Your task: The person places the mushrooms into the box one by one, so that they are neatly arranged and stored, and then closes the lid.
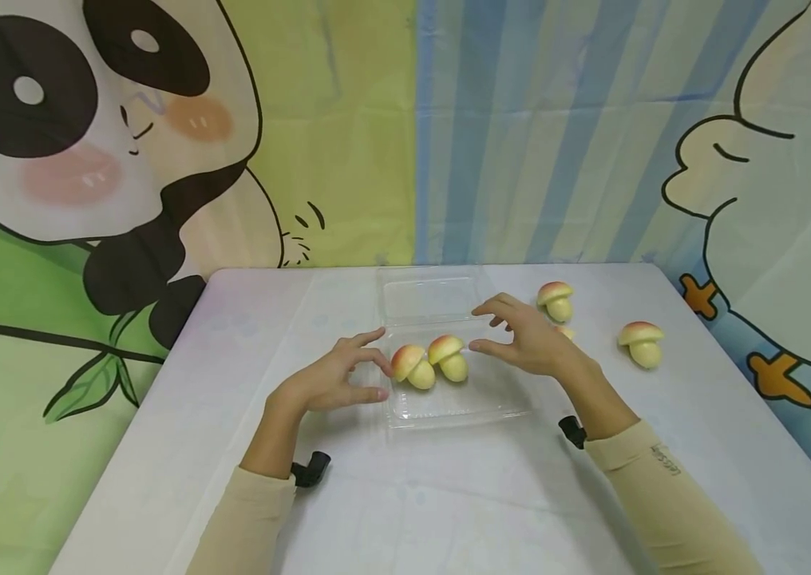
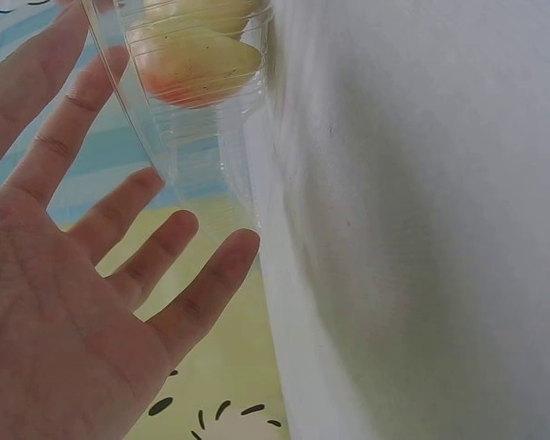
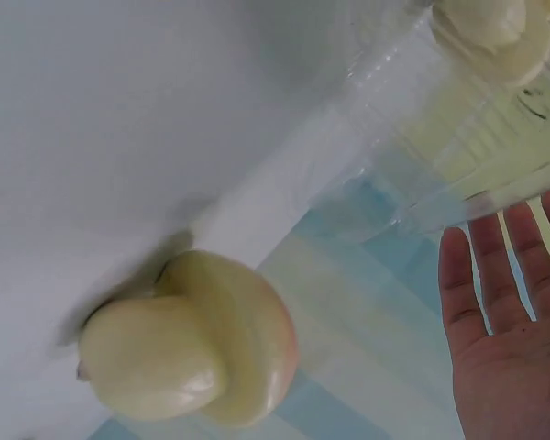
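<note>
A clear plastic container [image 1: 463,399] lies on the table with its lid [image 1: 430,299] folded back behind it. Inside, toward the left, two toy mushrooms [image 1: 411,367] [image 1: 449,358] with red-yellow caps lean side by side. My left hand [image 1: 341,375] is at the container's left wall, fingers spread and loosely bent, fingertips right by the nearer mushroom. Its palm faces the wall in the left wrist view. Over the container's right side hovers my right hand [image 1: 531,335], thumb and fingers apart with nothing between them. Its straight fingers [image 3: 504,275] show beside the clear wall.
Two more toy mushrooms [image 1: 555,301] [image 1: 640,344] stand on the white table [image 1: 405,495] to the right. Another mushroom [image 1: 565,331] is mostly hidden behind my right hand. A cartoon-printed curtain [image 1: 348,136] hangs behind the table.
</note>
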Motion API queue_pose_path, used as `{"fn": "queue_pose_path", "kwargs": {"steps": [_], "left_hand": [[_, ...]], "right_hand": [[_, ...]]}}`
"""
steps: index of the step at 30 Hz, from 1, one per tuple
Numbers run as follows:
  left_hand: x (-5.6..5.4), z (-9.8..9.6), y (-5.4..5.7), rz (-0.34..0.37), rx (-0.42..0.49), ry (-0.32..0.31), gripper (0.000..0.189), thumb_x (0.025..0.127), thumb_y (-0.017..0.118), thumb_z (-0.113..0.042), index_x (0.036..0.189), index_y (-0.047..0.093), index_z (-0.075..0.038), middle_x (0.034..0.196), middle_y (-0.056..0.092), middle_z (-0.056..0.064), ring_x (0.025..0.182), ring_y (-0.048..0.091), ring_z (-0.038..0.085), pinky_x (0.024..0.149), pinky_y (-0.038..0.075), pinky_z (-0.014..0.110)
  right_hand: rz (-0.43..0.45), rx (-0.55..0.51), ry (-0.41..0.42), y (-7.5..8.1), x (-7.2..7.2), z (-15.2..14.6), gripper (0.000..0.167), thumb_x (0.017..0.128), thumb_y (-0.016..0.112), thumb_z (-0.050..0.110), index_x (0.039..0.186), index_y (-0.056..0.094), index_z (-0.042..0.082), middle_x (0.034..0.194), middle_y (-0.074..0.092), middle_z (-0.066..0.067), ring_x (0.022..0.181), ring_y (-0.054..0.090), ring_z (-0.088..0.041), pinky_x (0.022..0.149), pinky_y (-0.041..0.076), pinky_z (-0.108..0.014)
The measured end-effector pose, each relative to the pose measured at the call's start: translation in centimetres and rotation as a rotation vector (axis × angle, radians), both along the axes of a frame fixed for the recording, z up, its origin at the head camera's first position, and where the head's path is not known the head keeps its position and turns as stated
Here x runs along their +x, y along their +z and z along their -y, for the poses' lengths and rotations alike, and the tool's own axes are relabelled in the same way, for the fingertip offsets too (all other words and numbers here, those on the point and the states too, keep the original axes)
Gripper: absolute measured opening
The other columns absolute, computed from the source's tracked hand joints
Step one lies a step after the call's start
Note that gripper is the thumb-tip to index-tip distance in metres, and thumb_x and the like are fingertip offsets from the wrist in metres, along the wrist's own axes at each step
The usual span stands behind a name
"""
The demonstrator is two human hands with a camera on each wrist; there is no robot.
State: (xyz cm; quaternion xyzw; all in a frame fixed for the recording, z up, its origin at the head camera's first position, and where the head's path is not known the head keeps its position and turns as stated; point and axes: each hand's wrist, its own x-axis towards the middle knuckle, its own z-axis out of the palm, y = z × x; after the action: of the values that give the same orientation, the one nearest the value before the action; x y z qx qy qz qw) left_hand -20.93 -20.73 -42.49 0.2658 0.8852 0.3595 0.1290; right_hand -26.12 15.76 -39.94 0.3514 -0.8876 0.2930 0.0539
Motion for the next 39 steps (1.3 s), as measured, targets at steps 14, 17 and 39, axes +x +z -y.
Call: {"fn": "queue_pose_path", "kwargs": {"steps": [14,17,39], "left_hand": [[0.1,0.2,0.0,0.012,0.001,0.002,0.032,0.090,0.079,-0.041,0.115,0.071,-0.023,0.171,0.018,-0.005,0.152,0.022,0.031,0.112,0.042,0.055],[0.2,0.1,0.0,0.017,0.001,0.004,0.031,0.090,0.080,-0.040,0.115,0.071,-0.024,0.171,0.018,-0.006,0.152,0.022,0.031,0.112,0.042,0.055],[0.1,-0.1,-0.1,0.017,0.022,-0.008,0.033,0.090,0.080,-0.040,0.116,0.071,-0.022,0.171,0.017,-0.005,0.152,0.023,0.035,0.111,0.043,0.056]], "right_hand": [[-0.059,0.011,-0.036,-0.5,-0.1,-3.1,0.044,0.092,0.080,0.031,0.129,0.065,0.012,0.131,0.061,-0.006,0.113,0.063,-0.026,0.095,0.053,-0.048],[-0.065,0.014,-0.056,-0.6,0.0,-3.8,0.044,0.091,0.080,0.029,0.128,0.065,0.011,0.134,0.060,-0.007,0.084,0.065,-0.020,0.078,0.056,-0.038],[-0.104,0.047,-0.123,-2.0,0.4,-8.2,0.052,0.086,0.084,0.019,0.131,0.064,0.006,0.141,0.055,-0.019,0.126,0.049,-0.046,0.099,0.039,-0.068]]}}
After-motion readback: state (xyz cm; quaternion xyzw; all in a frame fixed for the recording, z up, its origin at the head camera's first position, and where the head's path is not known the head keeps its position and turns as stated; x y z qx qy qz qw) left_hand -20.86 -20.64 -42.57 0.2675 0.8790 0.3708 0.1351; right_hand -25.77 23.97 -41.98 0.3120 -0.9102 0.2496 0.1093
